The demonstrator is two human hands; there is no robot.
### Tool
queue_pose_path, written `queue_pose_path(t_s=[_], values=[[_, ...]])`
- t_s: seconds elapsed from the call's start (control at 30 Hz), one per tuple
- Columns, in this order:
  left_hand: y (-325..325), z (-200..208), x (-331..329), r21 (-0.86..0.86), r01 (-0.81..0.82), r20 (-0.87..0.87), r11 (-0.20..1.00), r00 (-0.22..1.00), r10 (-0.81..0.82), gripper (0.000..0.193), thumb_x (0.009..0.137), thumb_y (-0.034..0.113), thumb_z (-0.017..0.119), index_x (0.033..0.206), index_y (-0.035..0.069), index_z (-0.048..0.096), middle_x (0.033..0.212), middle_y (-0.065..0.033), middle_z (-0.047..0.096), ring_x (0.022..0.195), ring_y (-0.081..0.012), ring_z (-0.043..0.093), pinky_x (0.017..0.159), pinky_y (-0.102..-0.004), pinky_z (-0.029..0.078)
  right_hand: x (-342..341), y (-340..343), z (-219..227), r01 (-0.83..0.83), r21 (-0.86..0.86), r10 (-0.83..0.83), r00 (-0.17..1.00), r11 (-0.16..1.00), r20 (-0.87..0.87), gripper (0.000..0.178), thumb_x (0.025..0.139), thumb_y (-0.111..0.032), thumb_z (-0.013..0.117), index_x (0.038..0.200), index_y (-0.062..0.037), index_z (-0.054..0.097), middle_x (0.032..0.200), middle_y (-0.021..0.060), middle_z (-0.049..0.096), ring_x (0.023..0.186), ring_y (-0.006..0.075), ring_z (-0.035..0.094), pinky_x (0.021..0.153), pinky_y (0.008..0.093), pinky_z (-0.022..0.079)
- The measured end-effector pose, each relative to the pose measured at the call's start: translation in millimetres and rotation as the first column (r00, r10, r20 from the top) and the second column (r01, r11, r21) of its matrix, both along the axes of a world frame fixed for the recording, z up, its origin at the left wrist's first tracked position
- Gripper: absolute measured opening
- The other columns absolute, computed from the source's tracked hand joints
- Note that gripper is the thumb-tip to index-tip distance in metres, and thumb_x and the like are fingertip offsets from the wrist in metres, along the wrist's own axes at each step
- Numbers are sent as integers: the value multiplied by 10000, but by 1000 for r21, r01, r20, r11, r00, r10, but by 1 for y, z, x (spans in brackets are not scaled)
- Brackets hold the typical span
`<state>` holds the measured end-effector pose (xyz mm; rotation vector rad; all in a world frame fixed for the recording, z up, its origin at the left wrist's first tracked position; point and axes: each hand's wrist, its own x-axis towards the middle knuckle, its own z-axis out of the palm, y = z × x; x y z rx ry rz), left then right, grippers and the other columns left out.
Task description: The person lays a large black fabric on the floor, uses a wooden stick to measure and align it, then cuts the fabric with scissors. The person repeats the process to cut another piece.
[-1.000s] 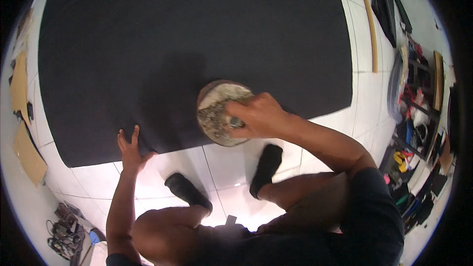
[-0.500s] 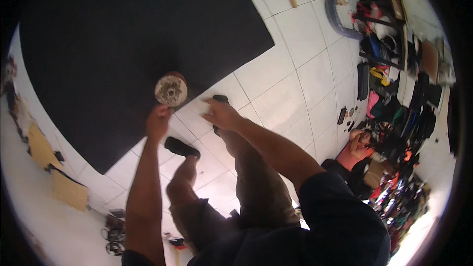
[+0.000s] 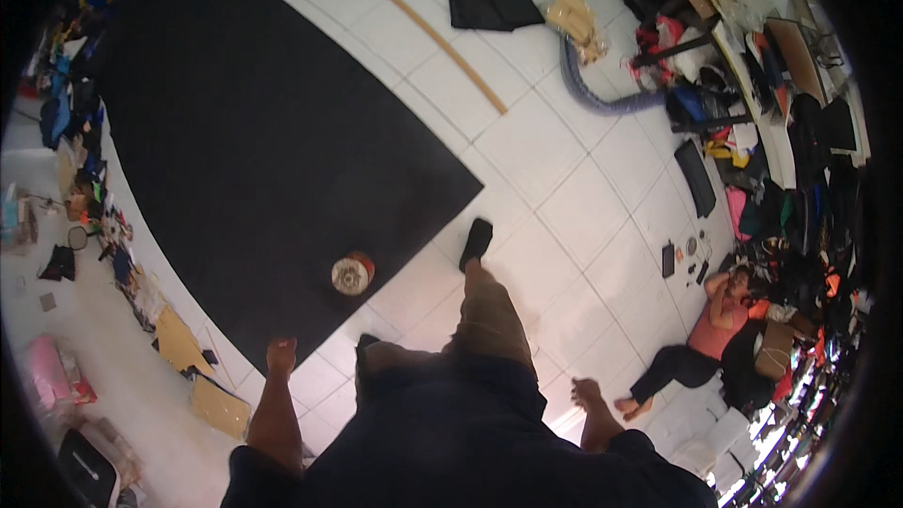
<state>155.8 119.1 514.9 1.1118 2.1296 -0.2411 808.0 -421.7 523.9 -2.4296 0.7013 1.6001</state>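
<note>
I stand over a large black sheet (image 3: 254, 150) spread on a white tiled floor. A round roll with a pale, mottled face and a red rim (image 3: 353, 274) rests on the sheet near its closest edge. My left hand (image 3: 280, 356) hangs at my side, curled into a fist and holding nothing, just off the sheet's edge. My right hand (image 3: 588, 393) hangs loose on the other side, empty, over bare tiles. One foot in a black sock (image 3: 476, 241) is stepped forward beside the sheet's corner.
A person in a pink top (image 3: 717, 325) reclines on the floor at the right among piled bags and clothes. A long wooden stick (image 3: 423, 28) and a grey hose (image 3: 602, 94) lie beyond the sheet. Cardboard pieces (image 3: 183, 343) and clutter line the left side.
I have risen from a crouch to standing. My right hand has let go of the roll, which stays on the sheet, and both hands now hang at my sides.
</note>
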Motion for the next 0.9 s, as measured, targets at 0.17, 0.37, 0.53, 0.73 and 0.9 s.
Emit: queue_pose_path(t_s=[0.17, 0.37, 0.53, 0.73, 0.9], values=[[50, 7, 172, -122, 530, 137, 839, 846, -515, 358, 889, 344, 705, 1073, 37, 721, 1073, -145, 735, 1008, -278, 700, 886, -393, 528, 106, 121, 31, -95, 300, 119, 991, 949, -64, 346, 940, -390, 672, 1109, -88, 664, 871, 40, 656, 704, 158, 626, 593, 304, 514], [114, 115, 431, 86, 147, 537, 985, 826, -170, 455, 869, 403, 736, 1072, -1, 697, 1015, -157, 718, 951, -229, 688, 835, -347, 532, 289, 371, 74, -367, 491, 196, 910, 790, 364, 436, 961, -415, 623, 1195, -47, 625, 975, 59, 672, 782, 152, 621, 610, 302, 500], [173, 65, 449, 42, 370, 394, 928, 848, -355, 375, 860, 362, 737, 1055, 42, 715, 972, -148, 712, 922, -217, 683, 766, -381, 536, 387, 533, 72, -528, 544, 214, 817, 652, 536, 434, 938, -425, 664, 1120, -31, 660, 886, 46, 675, 708, 136, 611, 580, 304, 490], [271, 19, 456, -271, 200, 336, 942, 936, -102, 291, 983, 312, 562, 995, 79, 738, 1050, -134, 716, 954, -302, 686, 749, -432, 525, 447, 616, 68, -412, 399, 316, 904, 819, 287, 421, 913, -439, 699, 1132, -82, 654, 900, 51, 672, 723, 163, 618, 619, 337, 505], [475, 79, 550, -72, 130, 322, 989, 941, -100, 420, 960, 367, 635, 1154, -3, 680, 1013, -126, 684, 879, -207, 636, 744, -361, 504, 465, 639, 59, -236, 212, 244, 970, 948, -14, 448, 952, -455, 620, 1227, -105, 580, 1044, 85, 648, 876, 250, 631, 715, 432, 518]])
